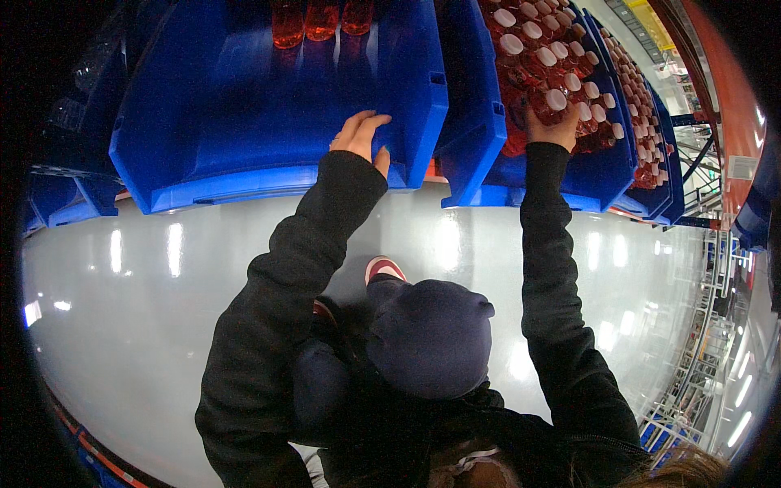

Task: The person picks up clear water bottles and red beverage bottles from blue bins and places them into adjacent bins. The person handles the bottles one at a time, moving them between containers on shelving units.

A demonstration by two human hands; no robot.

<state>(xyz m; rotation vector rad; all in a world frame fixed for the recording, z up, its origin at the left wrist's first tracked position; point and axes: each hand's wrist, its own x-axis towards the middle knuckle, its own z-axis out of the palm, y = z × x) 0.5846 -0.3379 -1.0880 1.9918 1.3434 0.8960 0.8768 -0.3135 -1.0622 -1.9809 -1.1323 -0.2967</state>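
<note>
My right hand [562,133] reaches into a blue plastic bin [570,194] full of clear bottles of red liquid with white caps. Its fingers and thumb are around one capped bottle [554,100] at the near side of the group; the bottle's lower part is hidden. To the left, my left hand [362,138] hangs over the front of a wider blue bin [244,122], fingers spread and holding nothing. Toward the back of that bin stand three red bottles [321,24], their tops cut off by the frame.
Farther right, another blue bin holds many red bottles [645,128] with pale caps. An orange rack beam [723,104] runs along the right edge. Dark bins with clear items [66,114] are at the left. Below lies a glossy grey floor [140,317].
</note>
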